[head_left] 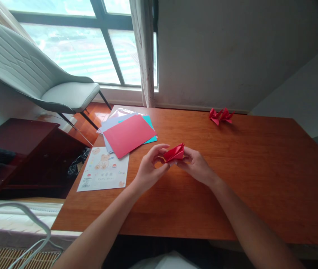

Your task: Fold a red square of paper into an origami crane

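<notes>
A small folded red paper piece is held just above the wooden table between both hands. My left hand pinches its left end with thumb and fingertips. My right hand grips its right end, fingers curled under it. A stack of coloured paper sheets, red on top, lies to the left of my hands. Two finished red folded paper figures sit at the far edge of the table near the wall.
A paper pack with a bear drawing lies at the table's left edge. A grey chair stands by the window. A dark red low cabinet is left of the table. White cables hang at lower left.
</notes>
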